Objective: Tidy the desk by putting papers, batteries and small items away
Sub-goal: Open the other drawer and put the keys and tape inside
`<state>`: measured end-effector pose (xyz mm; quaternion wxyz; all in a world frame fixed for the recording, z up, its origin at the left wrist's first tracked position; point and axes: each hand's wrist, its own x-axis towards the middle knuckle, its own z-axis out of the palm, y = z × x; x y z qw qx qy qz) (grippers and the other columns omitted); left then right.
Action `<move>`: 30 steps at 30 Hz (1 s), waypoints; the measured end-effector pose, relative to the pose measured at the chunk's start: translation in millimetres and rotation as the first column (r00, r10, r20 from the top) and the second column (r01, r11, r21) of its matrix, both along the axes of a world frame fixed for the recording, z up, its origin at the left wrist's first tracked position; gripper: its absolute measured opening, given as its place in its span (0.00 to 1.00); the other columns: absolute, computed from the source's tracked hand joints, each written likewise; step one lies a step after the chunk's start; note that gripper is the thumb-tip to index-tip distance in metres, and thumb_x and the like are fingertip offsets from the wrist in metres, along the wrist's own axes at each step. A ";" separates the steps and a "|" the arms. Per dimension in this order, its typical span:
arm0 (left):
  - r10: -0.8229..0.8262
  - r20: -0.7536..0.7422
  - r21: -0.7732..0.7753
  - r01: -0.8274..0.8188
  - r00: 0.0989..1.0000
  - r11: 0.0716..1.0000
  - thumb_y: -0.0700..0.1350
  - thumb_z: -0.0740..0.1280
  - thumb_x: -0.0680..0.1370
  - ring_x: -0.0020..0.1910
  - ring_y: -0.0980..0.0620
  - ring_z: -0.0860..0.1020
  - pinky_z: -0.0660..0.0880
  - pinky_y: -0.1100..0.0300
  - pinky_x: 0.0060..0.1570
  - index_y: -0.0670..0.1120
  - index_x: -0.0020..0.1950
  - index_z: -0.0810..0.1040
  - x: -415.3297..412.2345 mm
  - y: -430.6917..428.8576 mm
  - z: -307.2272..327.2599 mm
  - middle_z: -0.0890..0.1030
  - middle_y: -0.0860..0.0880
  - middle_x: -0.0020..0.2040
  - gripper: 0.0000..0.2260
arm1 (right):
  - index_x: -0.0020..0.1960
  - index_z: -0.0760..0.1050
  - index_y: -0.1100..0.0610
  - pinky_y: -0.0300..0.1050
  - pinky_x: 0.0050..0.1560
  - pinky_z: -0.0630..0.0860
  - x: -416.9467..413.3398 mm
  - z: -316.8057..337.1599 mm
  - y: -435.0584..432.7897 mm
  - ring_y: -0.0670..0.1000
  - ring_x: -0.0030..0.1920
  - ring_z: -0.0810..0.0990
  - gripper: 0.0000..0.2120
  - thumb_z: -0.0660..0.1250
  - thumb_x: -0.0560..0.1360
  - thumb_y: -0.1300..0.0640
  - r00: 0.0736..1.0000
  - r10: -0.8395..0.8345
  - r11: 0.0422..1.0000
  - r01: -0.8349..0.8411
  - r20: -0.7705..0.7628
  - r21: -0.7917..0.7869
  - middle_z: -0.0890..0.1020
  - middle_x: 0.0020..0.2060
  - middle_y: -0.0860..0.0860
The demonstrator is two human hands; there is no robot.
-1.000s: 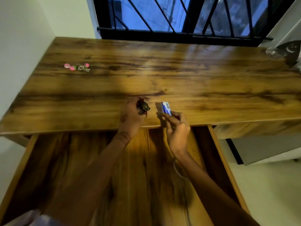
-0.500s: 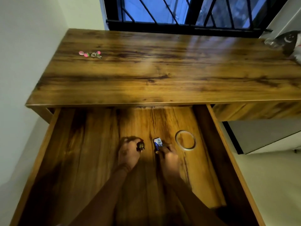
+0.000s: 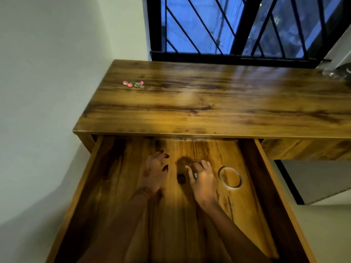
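Centre frame, in the drawer [image 3: 117, 196], the left hand [image 3: 154, 172] hovers spread and empty beside a small dark item [image 3: 181, 179]; the right hand [image 3: 204, 179] curls over a pale packet [image 3: 195, 175], grip unclear. A hard shut could scatter both.

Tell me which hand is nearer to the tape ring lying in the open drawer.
Right. The right hand lies close beside the tape ring, just to its left. The left hand is farther left, on the other side of the small dark object.
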<state>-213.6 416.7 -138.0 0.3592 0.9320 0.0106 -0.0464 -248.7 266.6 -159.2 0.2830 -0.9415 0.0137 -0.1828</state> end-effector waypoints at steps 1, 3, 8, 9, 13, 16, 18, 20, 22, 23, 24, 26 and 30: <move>0.009 0.051 0.023 -0.010 0.999 1.000 0.42 0.66 0.74 0.63 0.47 0.71 0.68 0.58 0.63 0.46 0.61 0.76 5.0 7.1 9.1 0.74 0.46 0.64 0.15 | 0.48 0.79 0.59 0.44 0.49 0.75 7.3 9.5 6.6 0.51 0.51 0.76 0.07 0.65 0.75 0.56 0.999 0.017 1.000 -0.018 0.037 0.015 0.79 0.47 0.53; 0.045 0.125 0.053 -0.052 0.991 0.997 0.44 0.65 0.74 0.65 0.46 0.71 0.67 0.57 0.64 0.45 0.62 0.75 13.5 22.4 33.7 0.75 0.45 0.63 0.17 | 0.46 0.79 0.59 0.41 0.49 0.71 24.8 31.6 23.2 0.51 0.49 0.75 0.08 0.64 0.75 0.55 0.994 0.038 0.998 -0.043 0.101 0.052 0.80 0.45 0.54; 0.107 0.237 0.009 -0.112 0.966 0.994 0.41 0.65 0.75 0.63 0.47 0.73 0.70 0.54 0.65 0.46 0.61 0.76 55.7 64.9 80.0 0.75 0.47 0.64 0.14 | 0.50 0.79 0.62 0.41 0.53 0.67 86.0 80.6 64.9 0.55 0.52 0.75 0.08 0.65 0.75 0.59 0.984 0.152 0.983 -0.160 0.098 0.086 0.79 0.47 0.57; 0.113 0.234 -0.007 -0.115 0.966 0.993 0.41 0.65 0.75 0.63 0.46 0.73 0.70 0.52 0.65 0.45 0.60 0.76 69.8 74.4 84.0 0.75 0.46 0.64 0.14 | 0.51 0.78 0.63 0.40 0.54 0.65 101.4 86.7 73.1 0.56 0.54 0.74 0.08 0.64 0.75 0.60 0.981 0.182 0.979 -0.188 0.071 0.081 0.79 0.49 0.57; 0.137 0.192 0.009 -0.141 0.972 0.990 0.40 0.65 0.75 0.61 0.44 0.74 0.70 0.54 0.61 0.42 0.61 0.75 128.1 107.2 90.3 0.77 0.43 0.61 0.14 | 0.57 0.75 0.61 0.42 0.58 0.65 170.8 91.8 104.6 0.57 0.59 0.72 0.12 0.61 0.77 0.58 0.963 0.258 0.966 -0.257 -0.073 0.022 0.76 0.55 0.58; 0.099 0.180 0.088 -0.117 0.979 0.989 0.43 0.67 0.75 0.63 0.43 0.73 0.70 0.54 0.62 0.43 0.64 0.73 175.6 129.3 85.0 0.76 0.42 0.62 0.18 | 0.59 0.73 0.62 0.47 0.60 0.69 224.9 88.1 125.8 0.57 0.61 0.71 0.14 0.61 0.77 0.56 0.953 0.276 0.961 -0.277 -0.122 0.008 0.75 0.58 0.58; 0.082 0.118 0.142 -0.099 0.990 0.985 0.46 0.67 0.75 0.65 0.44 0.70 0.68 0.53 0.64 0.44 0.67 0.69 208.8 143.3 79.1 0.72 0.43 0.67 0.22 | 0.62 0.71 0.61 0.48 0.60 0.69 262.7 84.4 141.0 0.57 0.63 0.71 0.15 0.61 0.78 0.56 0.938 0.298 0.953 -0.303 -0.178 -0.001 0.74 0.61 0.58; 0.038 0.047 0.228 -0.048 0.998 0.972 0.51 0.67 0.75 0.70 0.43 0.65 0.64 0.51 0.68 0.44 0.71 0.64 237.9 153.6 69.8 0.67 0.43 0.71 0.27 | 0.64 0.69 0.61 0.48 0.61 0.69 301.1 78.7 154.7 0.59 0.63 0.71 0.17 0.61 0.78 0.56 0.933 0.291 0.953 -0.302 -0.210 -0.019 0.72 0.63 0.59; -0.023 -0.020 0.315 0.028 1.000 0.949 0.57 0.63 0.76 0.75 0.43 0.56 0.56 0.50 0.72 0.44 0.74 0.57 257.0 161.6 56.7 0.59 0.43 0.76 0.32 | 0.66 0.67 0.62 0.46 0.63 0.68 335.2 70.7 166.4 0.59 0.65 0.70 0.20 0.61 0.77 0.55 0.944 0.276 0.958 -0.286 -0.179 -0.032 0.70 0.66 0.60; -0.049 -0.039 0.361 0.060 0.998 0.931 0.59 0.60 0.76 0.76 0.44 0.52 0.51 0.50 0.73 0.44 0.76 0.54 263.4 165.4 47.9 0.54 0.44 0.77 0.34 | 0.68 0.66 0.61 0.46 0.65 0.67 350.5 66.7 172.2 0.59 0.67 0.68 0.21 0.61 0.77 0.54 0.950 0.265 0.961 -0.275 -0.165 -0.037 0.68 0.68 0.60; -0.073 -0.034 0.409 0.080 0.997 0.909 0.61 0.56 0.77 0.77 0.44 0.48 0.47 0.50 0.74 0.45 0.76 0.51 267.0 169.0 38.4 0.51 0.45 0.78 0.34 | 0.70 0.63 0.60 0.47 0.67 0.65 363.7 62.4 177.2 0.59 0.69 0.66 0.22 0.60 0.78 0.54 0.953 0.251 0.964 -0.262 -0.171 -0.046 0.65 0.70 0.60; -0.113 0.022 0.491 0.087 0.993 0.867 0.62 0.51 0.78 0.77 0.45 0.45 0.41 0.50 0.74 0.46 0.77 0.47 267.9 173.4 22.3 0.47 0.45 0.78 0.33 | 0.72 0.60 0.58 0.50 0.69 0.63 382.5 53.9 182.8 0.59 0.72 0.61 0.23 0.57 0.79 0.55 0.955 0.212 0.965 -0.238 -0.208 -0.107 0.59 0.74 0.60; -0.123 0.093 0.501 0.060 0.988 0.863 0.61 0.49 0.79 0.77 0.45 0.44 0.40 0.50 0.74 0.45 0.77 0.47 270.2 175.6 8.8 0.46 0.45 0.78 0.32 | 0.69 0.65 0.58 0.55 0.67 0.64 399.8 40.1 190.3 0.60 0.70 0.64 0.19 0.55 0.80 0.57 0.970 0.170 0.929 -0.216 -0.172 -0.301 0.65 0.71 0.60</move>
